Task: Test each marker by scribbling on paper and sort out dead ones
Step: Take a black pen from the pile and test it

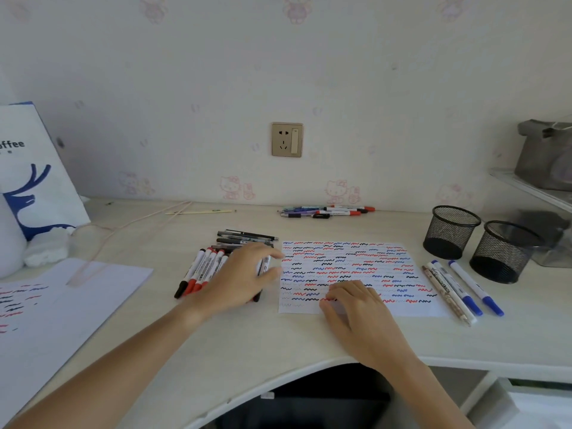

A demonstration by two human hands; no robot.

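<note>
step: picking the next marker from the untested pile; test sheet nearly full of squiggles
left hand (pixel 244 275): over the marker pile (pixel 207 269), grip closed around a white-barrelled marker (pixel 264 265) at the pile's right edge, just beside the paper (pixel 365 258)
right hand (pixel 353 300): flat on the paper's lower left part, fingers curled, pinning the sheet; holds nothing visible, cannot tell for certain under the palm
sorted groups: blue markers (pixel 467 289) right of the paper, near two empty mesh cups (pixel 452 232); mixed pens (pixel 328 211) at the tabletop's back edge; which group is dead cannot be told
next move, judged: lift marker clear, uncap, scribble in the blank bottom strip, then sort by result
risk: little blank space left; second sheet (pixel 62 305) lies at left
</note>
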